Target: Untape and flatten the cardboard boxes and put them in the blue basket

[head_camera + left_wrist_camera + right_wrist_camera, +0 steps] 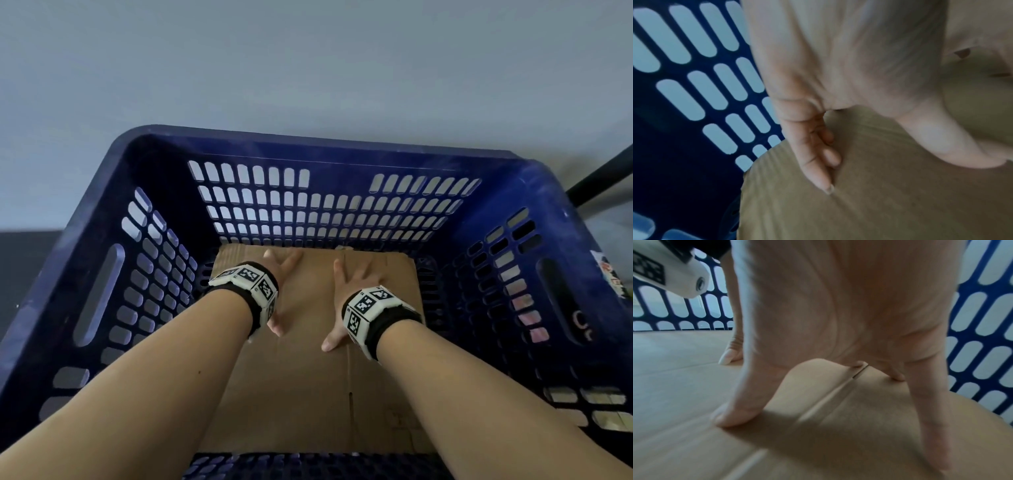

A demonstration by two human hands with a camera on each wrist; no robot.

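The blue basket (102, 212) has slotted walls, and a long handle opening is cut in its left wall. On the bottom of the basket lies the flattened cardboard box (301, 387); it covers most of the bottom and reaches close to the far wall.

The left hand (279, 270) rests on the far left part of the cardboard. Its fingers (816, 164) are straight and spread, the tips press down on the sheet, and they hold nothing. A wrist band with black and white marker squares (248, 279) sits on this wrist.

A fold line (826, 397) with a short slit runs along the cardboard, to the right of its middle. The right hand (346, 294) stands over this line, also flat and spread. Its fingers (735, 412) touch the cardboard on both sides of the line and grip nothing. The same kind of marker band (373, 308) is on the right wrist.

Right of the basket, behind its far right corner, a dark bar (603, 174) goes up obliquely.
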